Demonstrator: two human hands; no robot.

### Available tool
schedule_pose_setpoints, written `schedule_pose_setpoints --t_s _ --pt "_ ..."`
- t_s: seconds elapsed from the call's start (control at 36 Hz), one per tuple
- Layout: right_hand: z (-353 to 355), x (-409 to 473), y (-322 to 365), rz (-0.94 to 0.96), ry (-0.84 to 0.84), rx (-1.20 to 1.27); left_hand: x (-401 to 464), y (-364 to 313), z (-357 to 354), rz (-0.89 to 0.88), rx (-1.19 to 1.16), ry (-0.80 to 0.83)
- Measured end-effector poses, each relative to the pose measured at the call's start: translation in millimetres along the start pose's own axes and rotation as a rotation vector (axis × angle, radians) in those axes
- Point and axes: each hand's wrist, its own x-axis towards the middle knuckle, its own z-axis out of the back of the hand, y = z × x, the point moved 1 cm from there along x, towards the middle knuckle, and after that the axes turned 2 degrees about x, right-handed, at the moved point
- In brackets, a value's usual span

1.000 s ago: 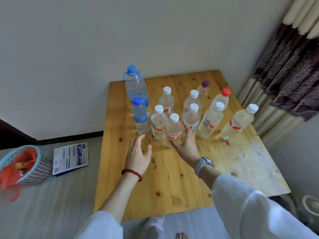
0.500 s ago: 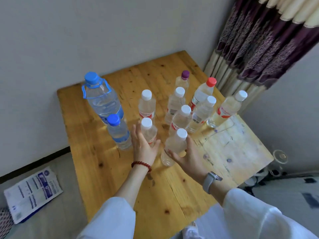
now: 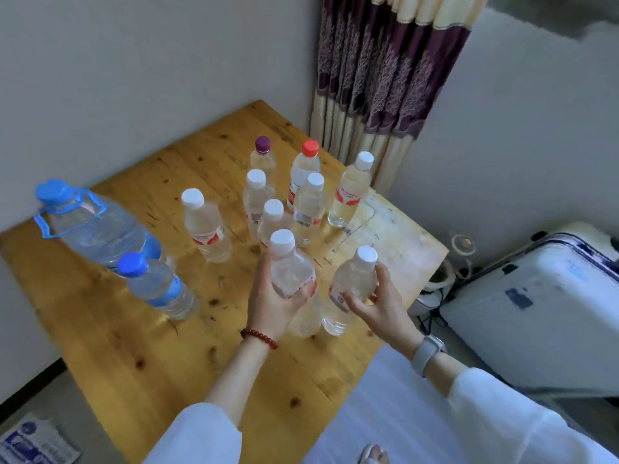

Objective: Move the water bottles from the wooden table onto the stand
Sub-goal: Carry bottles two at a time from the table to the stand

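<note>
Head cam: my left grip (image 3: 273, 301) held one white-cap bottle (image 3: 292, 276), right grip (image 3: 378, 301) another (image 3: 351, 289), above counter (image 3: 134, 346).

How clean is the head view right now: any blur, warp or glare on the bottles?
Head view: soft motion blur overall; the big bottle at the left edge leans and stretches from wide-angle warp; the table shows light sheen near the bottles; labels on the two held bottles are unreadable.

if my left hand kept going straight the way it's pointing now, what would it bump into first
Probably the white-capped bottle just beyond the bottle your left hand grips; depth is hard to judge from this one view.
</note>
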Motion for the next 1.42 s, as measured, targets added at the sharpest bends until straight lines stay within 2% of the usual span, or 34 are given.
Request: schedule_pose_setpoints --t_s 0.06,0.19,0.42,0.67,0.86,1.28,1.42 --pt "23.9 -12.3 -5.6 -0.018 -0.071 0.038 -6.0 -16.6 -19.3 -0.052 -0.049 0.040" --pt "101.8 -63.1 -24.9 -0.048 -0.232 0.134 -29.8 -62.4 -82.4 -0.043 -0.150 0.171" --pt "236.8 -205.6 -89.1 -0.127 -0.556 0.167 -126.7 -155.5 -226.0 -0.259 -0.069 0.624" --pt "376.9 -420.1 -179.3 -0.296 -0.872 0.133 -324.4 -262.5 -411.0 -0.456 -0.061 1.010" --pt "449.1 -572.0 -245.0 -0.453 -1.195 0.170 -474.4 -320.4 -534.5 -0.562 -0.019 1.304" --pt "622.6 -849.5 -381.1 -0.782 -1.614 0.217 -781.4 -446.3 -805.8 -0.885 0.008 1.682" --pt "673.7 -950.6 -407.7 -0.836 -1.809 0.249 -900.9 -502.0 -873.6 -0.983 -0.047 1.791"
